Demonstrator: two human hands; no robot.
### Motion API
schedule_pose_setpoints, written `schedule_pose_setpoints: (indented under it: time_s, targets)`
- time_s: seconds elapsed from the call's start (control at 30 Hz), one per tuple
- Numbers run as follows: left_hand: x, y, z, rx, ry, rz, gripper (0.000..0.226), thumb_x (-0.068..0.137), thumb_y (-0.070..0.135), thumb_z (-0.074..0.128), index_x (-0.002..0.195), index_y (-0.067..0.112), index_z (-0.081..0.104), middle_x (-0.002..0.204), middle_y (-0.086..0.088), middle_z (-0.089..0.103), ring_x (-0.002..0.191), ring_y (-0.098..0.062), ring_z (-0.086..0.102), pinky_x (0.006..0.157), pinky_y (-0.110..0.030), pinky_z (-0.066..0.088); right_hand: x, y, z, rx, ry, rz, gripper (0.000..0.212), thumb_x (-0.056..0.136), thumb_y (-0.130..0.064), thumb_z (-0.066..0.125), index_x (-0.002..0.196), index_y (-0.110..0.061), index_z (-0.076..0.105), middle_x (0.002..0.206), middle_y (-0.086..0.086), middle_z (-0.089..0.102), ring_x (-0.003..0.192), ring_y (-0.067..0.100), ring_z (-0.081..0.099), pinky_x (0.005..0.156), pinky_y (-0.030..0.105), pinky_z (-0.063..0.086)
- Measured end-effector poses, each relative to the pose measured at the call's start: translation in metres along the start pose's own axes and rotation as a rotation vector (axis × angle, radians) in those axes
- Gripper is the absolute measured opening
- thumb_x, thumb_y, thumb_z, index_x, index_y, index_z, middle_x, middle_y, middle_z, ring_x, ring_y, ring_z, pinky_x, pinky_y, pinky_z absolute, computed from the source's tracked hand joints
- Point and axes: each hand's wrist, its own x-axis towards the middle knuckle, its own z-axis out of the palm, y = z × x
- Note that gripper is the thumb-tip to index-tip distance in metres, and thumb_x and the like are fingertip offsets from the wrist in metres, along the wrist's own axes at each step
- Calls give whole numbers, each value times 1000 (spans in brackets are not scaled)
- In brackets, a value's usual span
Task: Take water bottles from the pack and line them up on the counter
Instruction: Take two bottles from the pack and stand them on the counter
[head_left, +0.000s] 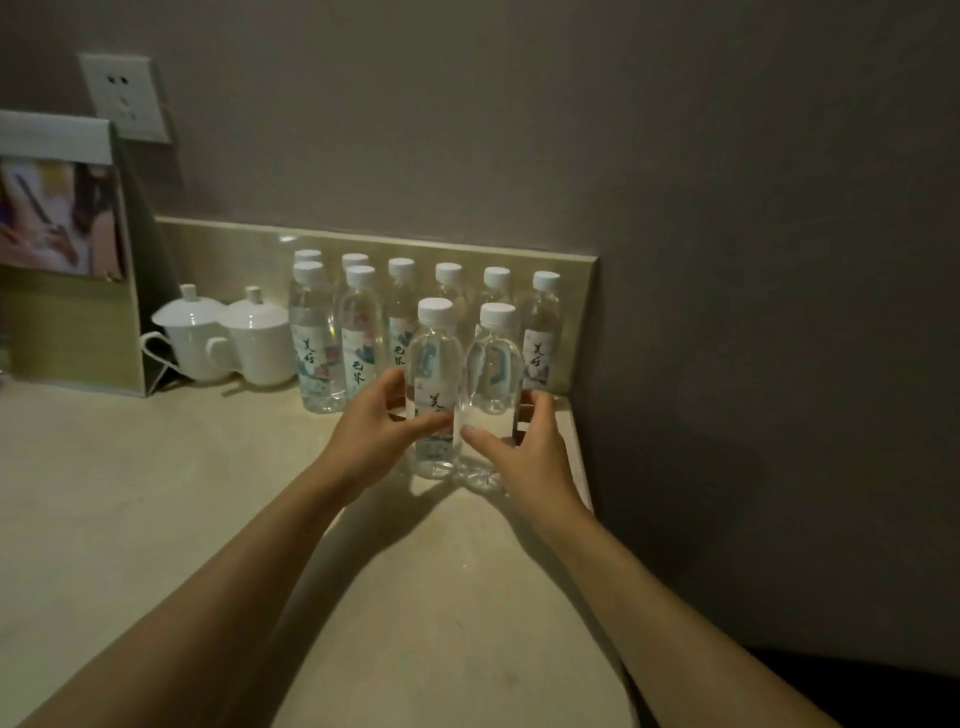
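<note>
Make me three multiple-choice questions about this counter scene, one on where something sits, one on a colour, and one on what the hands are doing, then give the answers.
1. Where do the two lidded cups stand?
A. Left of the bottles
B. Right of the bottles
C. In front of the hands

2. What colour are the bottle caps?
A. Blue
B. White
C. Red

3. What is the left hand doing?
A. Lying flat on the counter
B. Lifting a cup
C. Gripping the left front bottle

Answers:
1. A: the cups stand between the standing card and the bottle rows.
2. B: every cap in view is white.
3. C: its fingers curl round that bottle, while the right hand grips the right front bottle beside it on the counter.
</note>
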Motion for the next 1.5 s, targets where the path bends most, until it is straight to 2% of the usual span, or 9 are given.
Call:
schedule_pose_setpoints:
  time_s: [0.3,0.43,0.6,0.73,0.97,1.17,1.33,1.43,1.5]
  targets:
    - [39,-30,-14,214,20,206,39,83,34,74,119,32,58,98,20,61,87,5,64,67,-13,52,29,0,35,-157,110,-7,89,54,-72,69,129,-31,46,129,-5,57,115,17,60,94,47,52]
    - [44,-44,-21,456,83,284,62,85,52,64,137,21,49,113,2,54,97,-13,55,84,-29,53,33,2,46,-165,165,-16,82,61,-59,77,130,-30,44,128,-4,58,113,16,61,95,44,52]
    - [44,-45,-21,460,111,329,62,85,51,66,135,20,46,113,1,60,96,-16,61,80,-29,55,32,6,50,-149,177,-17,60,74,-36,81,121,-38,43,107,-24,65,95,-9,64,77,15,52]
    - [35,-44,-20,438,112,277,58,84,49,69,125,17,44,98,-1,63,82,-13,60,64,-22,45,31,3,53,-148,199,-15,61,74,-35,82,121,-37,42,103,-24,65,92,-11,64,69,9,51]
    - [38,-37,-20,649,149,267,44,88,52,63,104,16,44,86,-5,66,75,-25,64,57,-30,39,35,3,55,-167,190,-35,61,75,-34,81,123,-31,43,110,-17,66,97,-5,65,80,19,54]
    - [41,-34,-16,636,152,229,36,91,44,62,101,16,42,93,-7,68,83,-28,68,65,-38,55,35,1,71,-266,251,34,79,77,-51,73,135,-31,24,139,1,53,125,26,54,100,53,46]
    - [43,-33,-14,674,152,166,32,94,41,59,99,16,40,94,-8,66,86,-29,66,67,-37,51,41,-9,58,-274,56,50,95,80,-47,71,150,-27,10,148,-1,44,133,21,46,110,46,40]
    - [43,-32,-13,680,146,140,34,94,42,59,106,13,44,100,-10,67,89,-29,66,77,-43,56,40,-7,38,-288,-98,95,73,87,-24,68,146,-26,26,138,-4,53,128,18,51,106,37,43]
    - [43,-32,-12,663,151,140,33,94,41,58,106,14,44,99,-9,67,88,-28,65,77,-42,56,40,-3,37,-331,-57,82,60,85,-24,71,135,-24,40,129,-5,58,122,17,56,98,33,48]
